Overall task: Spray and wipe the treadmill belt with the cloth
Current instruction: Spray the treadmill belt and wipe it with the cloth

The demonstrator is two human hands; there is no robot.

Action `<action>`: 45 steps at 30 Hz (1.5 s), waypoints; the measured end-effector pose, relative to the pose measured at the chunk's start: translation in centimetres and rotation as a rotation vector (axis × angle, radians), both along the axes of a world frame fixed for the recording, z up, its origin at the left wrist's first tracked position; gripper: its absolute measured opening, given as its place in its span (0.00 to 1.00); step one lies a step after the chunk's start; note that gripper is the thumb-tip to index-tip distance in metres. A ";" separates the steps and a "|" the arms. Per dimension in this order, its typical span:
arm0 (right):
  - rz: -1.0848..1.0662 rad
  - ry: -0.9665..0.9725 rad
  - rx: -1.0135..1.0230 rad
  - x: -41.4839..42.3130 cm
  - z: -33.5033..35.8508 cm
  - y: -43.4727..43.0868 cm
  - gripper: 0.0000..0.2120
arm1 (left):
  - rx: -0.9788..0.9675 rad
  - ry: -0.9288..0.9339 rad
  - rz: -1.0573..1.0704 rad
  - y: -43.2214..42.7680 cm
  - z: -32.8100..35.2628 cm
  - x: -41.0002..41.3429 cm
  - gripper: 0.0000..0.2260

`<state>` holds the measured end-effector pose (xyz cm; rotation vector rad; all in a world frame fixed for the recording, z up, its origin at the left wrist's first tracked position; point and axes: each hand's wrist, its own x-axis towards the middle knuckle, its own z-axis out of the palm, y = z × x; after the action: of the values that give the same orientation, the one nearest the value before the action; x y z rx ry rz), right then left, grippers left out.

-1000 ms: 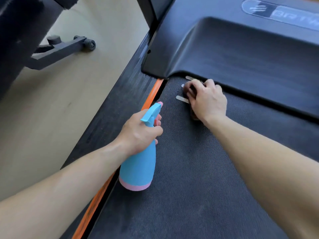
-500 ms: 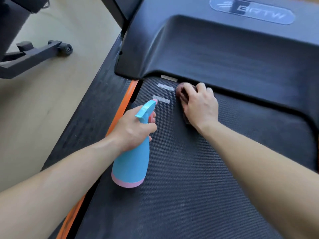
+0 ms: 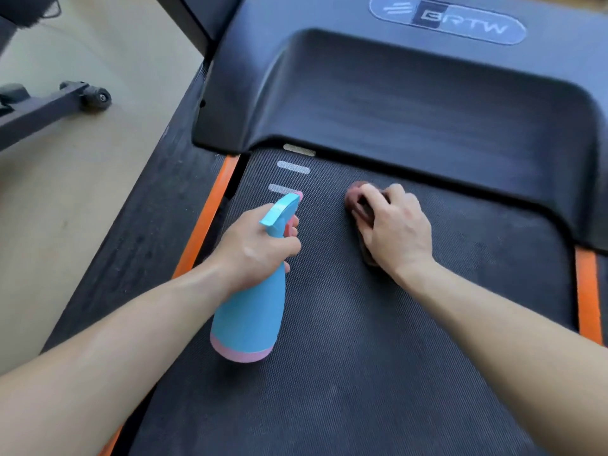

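Observation:
The dark textured treadmill belt (image 3: 345,373) fills the middle of the view. My left hand (image 3: 256,248) grips the neck of a blue spray bottle (image 3: 250,320) with a pink base, nozzle pointing toward the front of the belt. My right hand (image 3: 394,228) presses a brownish cloth (image 3: 357,197) onto the belt near the motor cover, fingers curled over it; most of the cloth is hidden under the hand.
The black motor cover (image 3: 411,103) rises just beyond the cloth. Orange strips (image 3: 210,212) run along both belt edges, with a dark side rail (image 3: 141,232) to the left. A wheeled black equipment leg (image 3: 49,106) stands on the beige floor at left.
My right hand has slid the cloth to the right, away from the white belt marks. The left hand and bottle have held about the same place near the belt's left edge.

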<state>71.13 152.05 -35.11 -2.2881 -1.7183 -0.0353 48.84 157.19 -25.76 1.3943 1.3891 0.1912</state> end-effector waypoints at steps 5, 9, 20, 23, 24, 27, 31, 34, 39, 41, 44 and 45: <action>0.124 -0.054 -0.050 2.5 0.2 -4.6 0.17 | -0.027 -0.027 -0.002 -0.3 0.7 1.4 0.18; -0.151 0.002 -0.032 3.0 0.7 1.9 0.15 | -0.022 -0.028 -0.035 -0.5 0.6 2.8 0.19; -0.054 -0.019 -0.041 3.9 0.8 -1.8 0.17 | -0.006 -0.011 -0.048 -1.0 0.9 3.9 0.21; -0.228 0.045 -0.029 3.4 0.4 0.4 0.17 | -0.007 -0.019 -0.055 -0.9 0.5 3.6 0.19; -0.201 0.025 -0.011 2.7 0.2 -0.4 0.17 | -0.009 -0.021 -0.045 -0.8 0.4 3.4 0.17; 0.103 -0.007 0.010 0.2 -0.3 -5.9 0.16 | -0.011 -0.042 -0.006 -0.3 0.4 2.5 0.12; 0.406 -0.053 -0.026 0.6 -0.3 -7.9 0.17 | -0.005 -0.053 0.016 -0.6 0.2 1.6 0.16; 0.205 -0.044 0.015 1.3 0.2 -3.2 0.17 | -0.015 -0.047 -0.003 -0.7 -0.6 1.3 0.11; -0.038 -0.033 0.056 -1.5 0.0 -1.5 0.14 | -0.018 -0.070 -0.010 -0.2 -0.5 0.9 0.16; 0.213 -0.025 0.051 -3.9 -0.4 -5.5 0.14 | -0.014 -0.057 -0.011 -0.1 -0.1 0.5 0.12; 0.510 -0.033 0.006 -4.5 -0.7 -8.9 0.16 | -0.020 -0.032 -0.002 0.0 0.1 -0.5 0.10; 0.509 -0.049 0.008 -3.7 -0.6 -7.8 0.16 | -0.026 -0.026 -0.005 0.0 0.0 -0.8 0.10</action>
<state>67.43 144.26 -35.73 -1.7914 -2.2642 0.0053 48.07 157.22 -25.72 1.3691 1.3616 0.1863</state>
